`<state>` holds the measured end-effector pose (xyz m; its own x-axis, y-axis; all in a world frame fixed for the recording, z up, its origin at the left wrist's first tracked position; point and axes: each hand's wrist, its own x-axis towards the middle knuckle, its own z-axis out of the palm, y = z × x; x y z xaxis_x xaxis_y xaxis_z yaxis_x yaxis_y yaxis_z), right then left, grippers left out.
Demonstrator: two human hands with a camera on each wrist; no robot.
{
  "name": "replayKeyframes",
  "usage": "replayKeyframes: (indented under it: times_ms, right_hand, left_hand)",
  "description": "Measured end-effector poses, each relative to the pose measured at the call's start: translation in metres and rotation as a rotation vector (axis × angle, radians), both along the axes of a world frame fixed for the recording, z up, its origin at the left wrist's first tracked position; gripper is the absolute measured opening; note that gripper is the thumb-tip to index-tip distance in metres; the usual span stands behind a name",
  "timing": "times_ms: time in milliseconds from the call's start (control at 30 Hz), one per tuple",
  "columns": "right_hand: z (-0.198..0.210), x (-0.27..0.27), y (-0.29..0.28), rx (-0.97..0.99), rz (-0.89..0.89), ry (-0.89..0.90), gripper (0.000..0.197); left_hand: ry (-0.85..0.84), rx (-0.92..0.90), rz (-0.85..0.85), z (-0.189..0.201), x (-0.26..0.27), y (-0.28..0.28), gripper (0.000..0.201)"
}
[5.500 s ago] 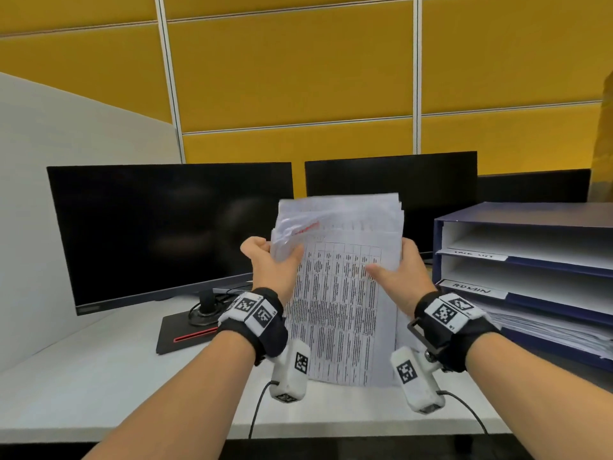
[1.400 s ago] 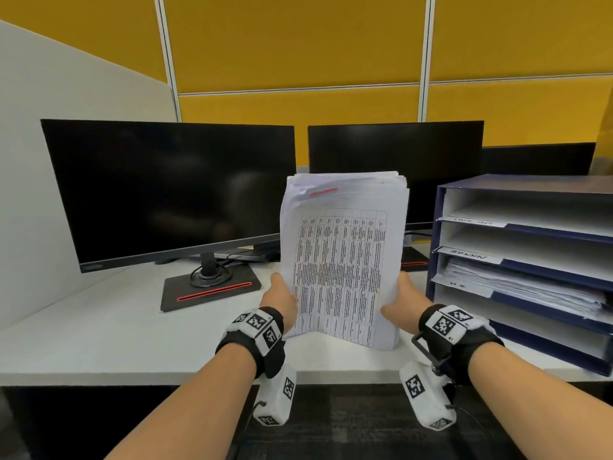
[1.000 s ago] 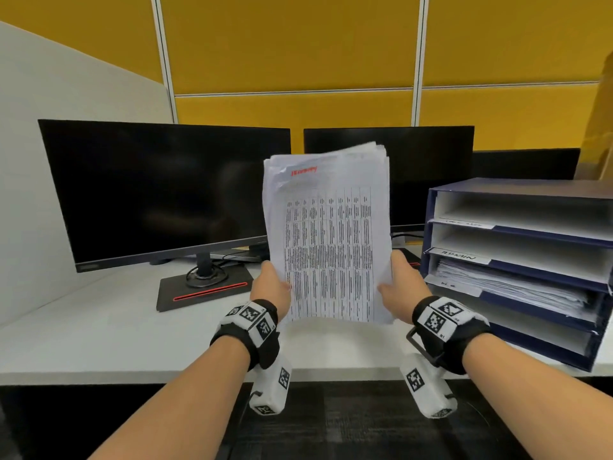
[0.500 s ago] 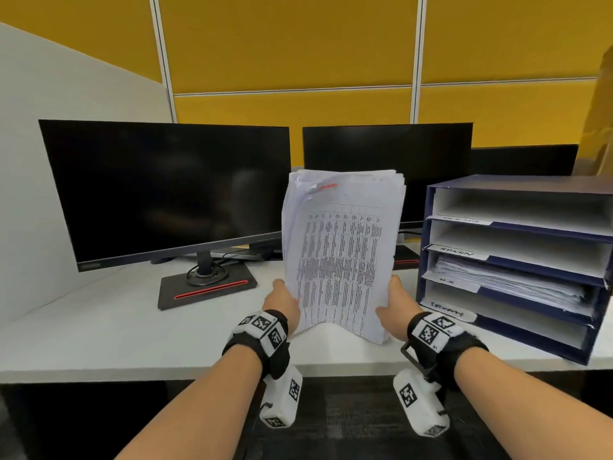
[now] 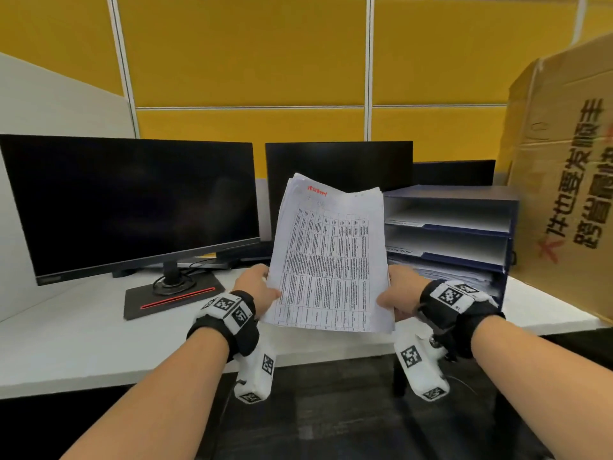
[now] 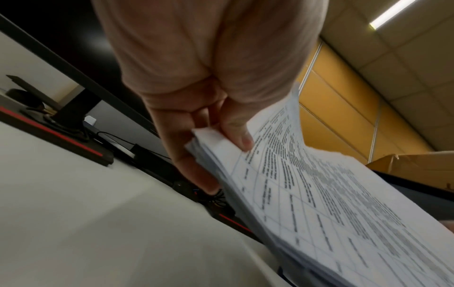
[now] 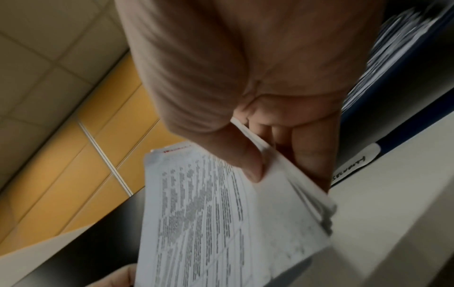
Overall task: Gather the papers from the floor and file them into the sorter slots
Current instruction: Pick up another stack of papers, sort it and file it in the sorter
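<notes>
A thick stack of printed papers with a table on its top sheet is held upright over the desk's front edge. My left hand pinches its lower left edge, thumb on the front and fingers behind, as the left wrist view shows on the papers. My right hand pinches the lower right edge of the papers the same way. The blue sorter with white slots stands just right of the stack; its third slot down holds papers.
Two dark monitors stand at the back of the white desk, one on a black base with a red stripe. A large cardboard box stands right of the sorter. Dark floor lies below the desk edge.
The stack was lifted, dropped toward the desk and now sits tilted with its top leaning left, closer to the sorter. The view has turned right, bringing the cardboard box in.
</notes>
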<state>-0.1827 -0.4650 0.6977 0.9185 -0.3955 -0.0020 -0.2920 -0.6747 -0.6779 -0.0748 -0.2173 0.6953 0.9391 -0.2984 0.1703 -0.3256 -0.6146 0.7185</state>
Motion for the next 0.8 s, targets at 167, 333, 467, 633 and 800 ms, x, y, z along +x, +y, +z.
replayKeyframes:
  times_ms: [167,333,467,633,800]
  right_hand:
    - [-0.011,-0.039,-0.007,0.166,-0.042,0.102,0.034]
    - [-0.035,-0.07,-0.003,0.349,-0.107,0.168,0.035]
    - [-0.05,-0.097,-0.005,0.422,-0.154,0.221,0.033]
    - [-0.059,-0.13,-0.005,0.432,-0.213,0.245,0.033]
    - [-0.066,-0.143,-0.016,0.399,-0.27,0.287,0.04]
  left_hand:
    - [0.003,0.1,-0.051,-0.007,-0.029,-0.001,0.035]
    - [0.048,0.217,-0.082,-0.019,-0.058,-0.002,0.035]
    - [0.084,0.256,-0.151,-0.026,-0.074,-0.006,0.032]
    - [0.06,0.29,-0.199,-0.04,-0.094,-0.018,0.028]
    - [0.058,0.286,-0.234,-0.047,-0.1,-0.038,0.027]
